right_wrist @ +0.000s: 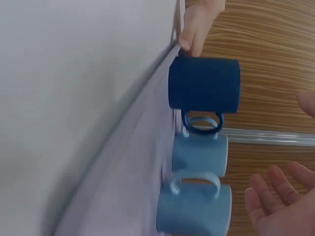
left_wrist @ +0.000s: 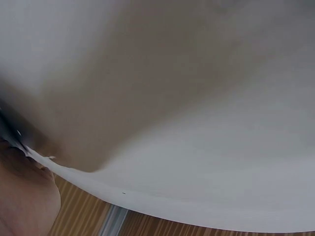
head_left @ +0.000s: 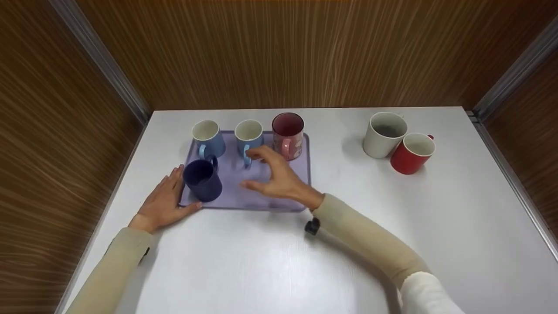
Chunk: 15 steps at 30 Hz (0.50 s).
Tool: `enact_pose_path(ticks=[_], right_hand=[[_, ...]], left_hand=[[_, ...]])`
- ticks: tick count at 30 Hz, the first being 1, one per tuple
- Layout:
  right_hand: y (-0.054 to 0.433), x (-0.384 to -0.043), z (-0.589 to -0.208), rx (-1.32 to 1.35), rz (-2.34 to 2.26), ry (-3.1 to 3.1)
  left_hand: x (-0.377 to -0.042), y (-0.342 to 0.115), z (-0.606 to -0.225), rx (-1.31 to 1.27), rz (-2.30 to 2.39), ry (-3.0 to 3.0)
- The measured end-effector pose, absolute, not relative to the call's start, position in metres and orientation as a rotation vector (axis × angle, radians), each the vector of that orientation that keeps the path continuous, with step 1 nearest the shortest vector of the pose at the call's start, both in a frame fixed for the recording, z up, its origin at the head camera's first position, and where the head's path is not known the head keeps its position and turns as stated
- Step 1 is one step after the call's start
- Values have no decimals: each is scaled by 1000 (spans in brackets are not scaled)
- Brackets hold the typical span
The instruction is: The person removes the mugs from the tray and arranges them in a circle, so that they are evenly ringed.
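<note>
A lavender tray (head_left: 244,192) bears a navy mug (head_left: 204,181) at its front left, two light blue mugs at the back, the left one (head_left: 211,141) and the middle one (head_left: 250,137), and a pink mug (head_left: 293,141) at the back right. My left hand (head_left: 163,203) lies flat along the tray's left edge, thumb at the front edge by the navy mug. Above the tray hovers my right hand (head_left: 274,174), thumb and fingers spread apart and holding nothing. In the right wrist view, the navy mug (right_wrist: 204,84) shows its handle.
To the right on the white table (head_left: 340,174) stand a large white mug (head_left: 379,139) and a red mug (head_left: 407,157), close together. Wood-grain panels (head_left: 305,52) enclose the table at the back and both sides.
</note>
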State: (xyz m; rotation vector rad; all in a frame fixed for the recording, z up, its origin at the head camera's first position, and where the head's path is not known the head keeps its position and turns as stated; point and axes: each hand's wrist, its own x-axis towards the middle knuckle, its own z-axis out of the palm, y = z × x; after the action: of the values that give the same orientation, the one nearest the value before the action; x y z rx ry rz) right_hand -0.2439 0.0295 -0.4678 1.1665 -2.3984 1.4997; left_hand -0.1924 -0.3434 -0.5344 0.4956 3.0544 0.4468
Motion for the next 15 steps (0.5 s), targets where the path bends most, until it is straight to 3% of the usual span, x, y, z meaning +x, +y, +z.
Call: enact_pose_path(ticks=[15], right_hand=[[-54, -249, -491, 1181, 1536, -2630]], left_hand=[[-193, -344, -536, 493, 436, 3054]])
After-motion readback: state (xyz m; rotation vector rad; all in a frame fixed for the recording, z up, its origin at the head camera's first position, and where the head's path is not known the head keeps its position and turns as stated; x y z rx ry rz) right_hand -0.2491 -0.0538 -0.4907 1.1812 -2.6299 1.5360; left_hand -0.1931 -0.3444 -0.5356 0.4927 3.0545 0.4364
